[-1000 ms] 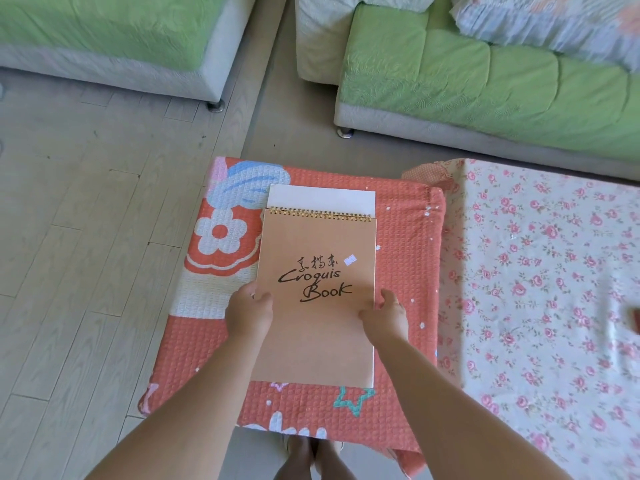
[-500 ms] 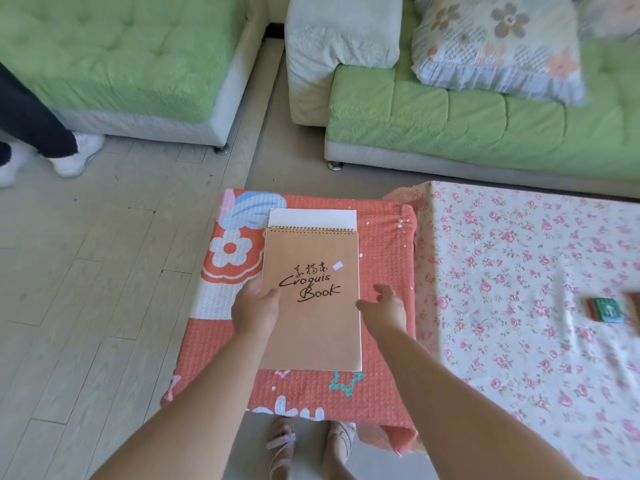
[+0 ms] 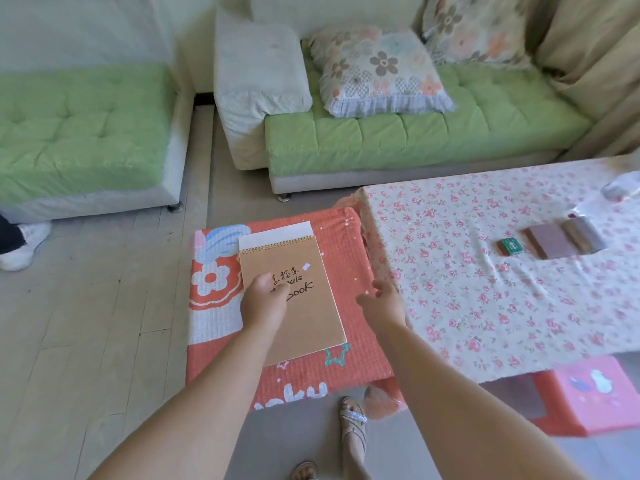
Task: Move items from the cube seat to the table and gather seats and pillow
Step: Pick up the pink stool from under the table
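Right hand (image 3: 382,301) now off sketchbook (image 3: 298,299), left hand (image 3: 265,299) gripping it.

On your brown sketchbook (image 3: 298,299) you can read handwritten Chinese characters, then "uis" and "ook" beside your left hand (image 3: 265,299); the cube seat (image 3: 349,362) cover below it shows "ky"

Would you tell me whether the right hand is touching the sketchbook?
Apart. The head view shows the open right hand beside the sketchbook, with orange seat cover visible between them.

Left hand (image 3: 265,299) curled, thumb forward; right hand (image 3: 382,301) spread, fingers loose
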Demonstrator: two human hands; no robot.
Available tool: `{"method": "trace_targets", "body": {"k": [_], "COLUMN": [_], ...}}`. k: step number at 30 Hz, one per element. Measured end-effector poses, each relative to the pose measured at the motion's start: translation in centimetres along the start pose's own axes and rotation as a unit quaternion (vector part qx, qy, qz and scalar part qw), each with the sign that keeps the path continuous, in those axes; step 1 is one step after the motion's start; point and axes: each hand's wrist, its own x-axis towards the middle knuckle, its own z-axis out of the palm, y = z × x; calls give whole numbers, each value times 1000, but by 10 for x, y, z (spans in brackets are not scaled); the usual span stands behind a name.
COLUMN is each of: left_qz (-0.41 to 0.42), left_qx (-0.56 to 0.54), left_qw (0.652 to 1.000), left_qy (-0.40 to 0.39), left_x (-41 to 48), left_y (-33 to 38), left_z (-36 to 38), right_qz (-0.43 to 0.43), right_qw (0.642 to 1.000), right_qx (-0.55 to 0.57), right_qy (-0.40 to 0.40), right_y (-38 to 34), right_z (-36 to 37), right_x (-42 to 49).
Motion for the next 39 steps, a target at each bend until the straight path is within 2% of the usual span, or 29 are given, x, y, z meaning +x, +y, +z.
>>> {"method": "trace_targets", "body": {"k": [7,15,18,23,31,39], "left_qz": [39,92,106,143,173,158], "left_qx": [6,51,65,112,116,124], "left_qw": [997,982,975,962,942,931], "left_qy": [-64,-157,-182,-203,-263,-303], "left_x": [-43,-110,-136,-197,-339,-420], "left_y": [8,29,35,49,74,85], "left_z": [15,81,110,179,331,431], "right_qz": [37,82,91,96,115,137], "right_qw": [995,977,974,966,951,937], "right_qx": [78,133,136,160,158,178], "right_qy": [49,144,155,178,239,267], "right_y": [31,98,124,187,305,387], "right_z": [-41,-120,-151,-219,-382,-480], "right_x": [-51,-79,-86,-93,-113,-106]}}
